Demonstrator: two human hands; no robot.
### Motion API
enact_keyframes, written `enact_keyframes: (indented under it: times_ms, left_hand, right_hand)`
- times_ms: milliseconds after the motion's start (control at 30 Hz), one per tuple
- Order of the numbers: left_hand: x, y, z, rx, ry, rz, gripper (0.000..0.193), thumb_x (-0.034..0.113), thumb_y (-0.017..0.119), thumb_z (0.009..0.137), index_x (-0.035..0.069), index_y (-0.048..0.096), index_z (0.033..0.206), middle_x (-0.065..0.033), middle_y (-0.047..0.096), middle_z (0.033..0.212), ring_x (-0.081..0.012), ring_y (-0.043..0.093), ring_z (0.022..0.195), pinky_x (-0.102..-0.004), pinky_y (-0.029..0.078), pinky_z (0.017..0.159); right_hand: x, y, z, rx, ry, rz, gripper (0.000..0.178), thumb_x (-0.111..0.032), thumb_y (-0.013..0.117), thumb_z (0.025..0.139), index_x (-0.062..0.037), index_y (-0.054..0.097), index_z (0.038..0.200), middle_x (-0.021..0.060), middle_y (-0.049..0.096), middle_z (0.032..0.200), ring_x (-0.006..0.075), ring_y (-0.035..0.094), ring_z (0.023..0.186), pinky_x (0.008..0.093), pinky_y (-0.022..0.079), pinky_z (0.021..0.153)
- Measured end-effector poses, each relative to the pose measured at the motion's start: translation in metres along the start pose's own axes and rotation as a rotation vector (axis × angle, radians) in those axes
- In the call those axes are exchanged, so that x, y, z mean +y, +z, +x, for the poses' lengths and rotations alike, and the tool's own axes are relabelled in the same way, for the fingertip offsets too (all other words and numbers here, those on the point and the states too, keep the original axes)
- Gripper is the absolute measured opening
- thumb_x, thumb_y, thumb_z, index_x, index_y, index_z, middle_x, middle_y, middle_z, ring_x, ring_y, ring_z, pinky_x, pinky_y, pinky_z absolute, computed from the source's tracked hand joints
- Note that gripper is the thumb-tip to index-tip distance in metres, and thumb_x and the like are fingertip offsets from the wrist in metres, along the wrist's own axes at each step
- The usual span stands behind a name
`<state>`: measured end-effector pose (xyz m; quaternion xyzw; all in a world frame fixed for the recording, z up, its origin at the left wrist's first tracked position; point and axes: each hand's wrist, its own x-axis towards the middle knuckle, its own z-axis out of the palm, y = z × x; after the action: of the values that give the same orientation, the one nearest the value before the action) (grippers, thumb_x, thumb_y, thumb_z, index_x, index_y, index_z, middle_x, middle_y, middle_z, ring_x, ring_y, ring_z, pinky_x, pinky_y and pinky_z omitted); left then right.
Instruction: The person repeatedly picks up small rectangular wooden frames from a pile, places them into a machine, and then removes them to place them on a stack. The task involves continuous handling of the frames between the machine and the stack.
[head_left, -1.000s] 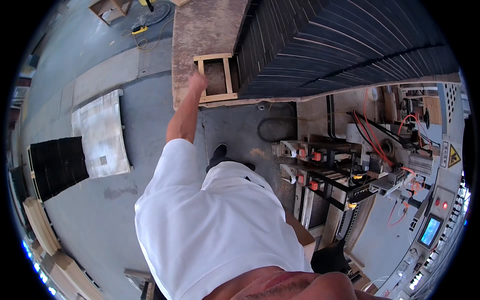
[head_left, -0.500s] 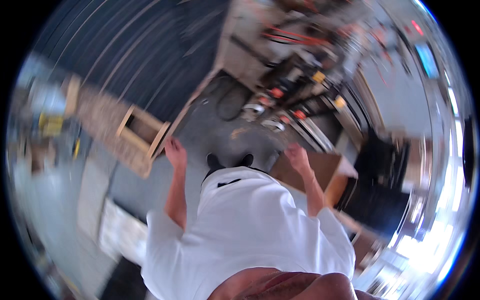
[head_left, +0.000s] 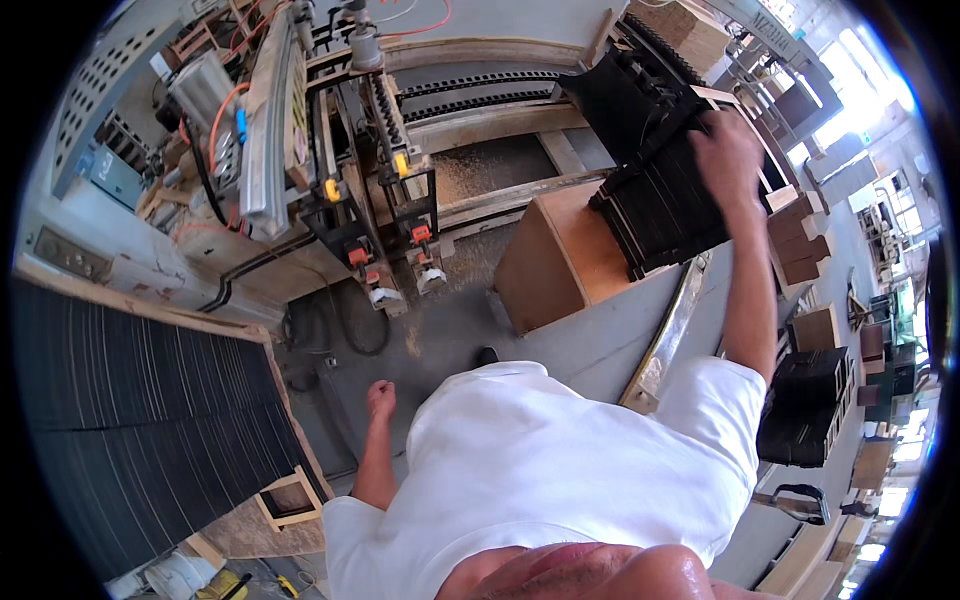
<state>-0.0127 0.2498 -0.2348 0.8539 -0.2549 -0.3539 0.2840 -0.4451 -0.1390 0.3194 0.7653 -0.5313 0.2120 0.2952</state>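
Note:
My right arm stretches out to the right. My right hand (head_left: 728, 162), a little blurred, is over a stack of thin black curved panels (head_left: 665, 210), its fingers apart; whether they touch the top panel I cannot tell. That stack rests partly on a brown wooden box (head_left: 555, 255), beside a wooden frame edge. Low at my left side, my left hand (head_left: 380, 398) hangs with the fingers curled in and nothing seen in it.
Ahead stands a machine with rails, clamps (head_left: 420, 235) and sawdust around it. At left is a large stack of dark sheets (head_left: 150, 400) with a small wooden frame (head_left: 290, 498) near it. More black curved panels (head_left: 800, 405) stand at right, past a metal strip (head_left: 670, 335) on the floor.
My view has turned to the right, bringing the machine and black panels nearer the middle. My right arm has gone from beside my body out to the panel stack; my left hand stays low.

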Motion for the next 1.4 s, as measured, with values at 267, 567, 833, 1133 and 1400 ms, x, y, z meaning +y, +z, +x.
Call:
enact_keyframes:
  times_ms: [267, 567, 833, 1133, 1400]
  left_hand:
    - [0.147, 0.037, 0.049, -0.088, 0.031, -0.194, 0.028, 0.023, 0.059, 0.082, 0.004, 0.065, 0.101, -0.0138, 0.067, 0.096, -0.0244, 0.065, 0.089, -0.0338, 0.050, 0.079]
    - [0.371, -0.043, 0.141, 0.182, 0.434, -0.593, 0.022, 0.019, 0.061, 0.086, 0.001, 0.064, 0.097, -0.0028, 0.064, 0.082, -0.0088, 0.058, 0.074, -0.0236, 0.046, 0.068]
    - [0.529, -0.099, 0.320, 0.080, 0.172, -1.006, 0.035, 0.035, 0.055, 0.090, 0.003, 0.061, 0.101, -0.0059, 0.064, 0.094, -0.0172, 0.062, 0.080, -0.0326, 0.051, 0.071]
    - [0.600, -0.117, 0.495, 0.168, -0.067, -1.231, 0.059, 0.046, 0.057, 0.087, -0.004, 0.049, 0.115, -0.0162, 0.055, 0.107, -0.0304, 0.059, 0.093, -0.0393, 0.056, 0.073]
    - [0.610, -0.111, 0.484, 0.168, 0.027, -1.489, 0.040, 0.023, 0.060, 0.088, -0.003, 0.046, 0.114, -0.0174, 0.055, 0.107, -0.0316, 0.060, 0.092, -0.0414, 0.058, 0.074]
  right_hand:
    - [0.098, -0.005, -0.014, -0.257, 0.282, 0.235, 0.024, -0.026, 0.055, 0.087, -0.0101, 0.056, 0.106, 0.0148, 0.064, 0.093, 0.0353, 0.061, 0.091, 0.0416, 0.046, 0.075]
    - [0.049, -0.030, -0.005, -0.055, 0.176, 0.359, 0.019, -0.012, 0.055, 0.091, -0.0040, 0.058, 0.107, 0.0141, 0.064, 0.099, 0.0312, 0.062, 0.090, 0.0393, 0.048, 0.078]
    - [-0.048, -0.041, 0.007, -0.104, -0.242, 0.444, 0.023, 0.003, 0.065, 0.074, -0.0015, 0.058, 0.095, 0.0143, 0.062, 0.100, 0.0315, 0.059, 0.092, 0.0405, 0.046, 0.081]
    - [-0.133, 0.037, 0.046, -0.377, -0.128, 0.699, 0.019, 0.002, 0.065, 0.071, -0.0038, 0.058, 0.087, 0.0105, 0.063, 0.090, 0.0297, 0.058, 0.081, 0.0384, 0.047, 0.072]
    - [-0.166, 0.123, 0.078, -0.508, -0.139, 0.771, 0.014, -0.003, 0.064, 0.074, -0.0053, 0.057, 0.086, 0.0094, 0.061, 0.083, 0.0296, 0.056, 0.077, 0.0389, 0.044, 0.070]
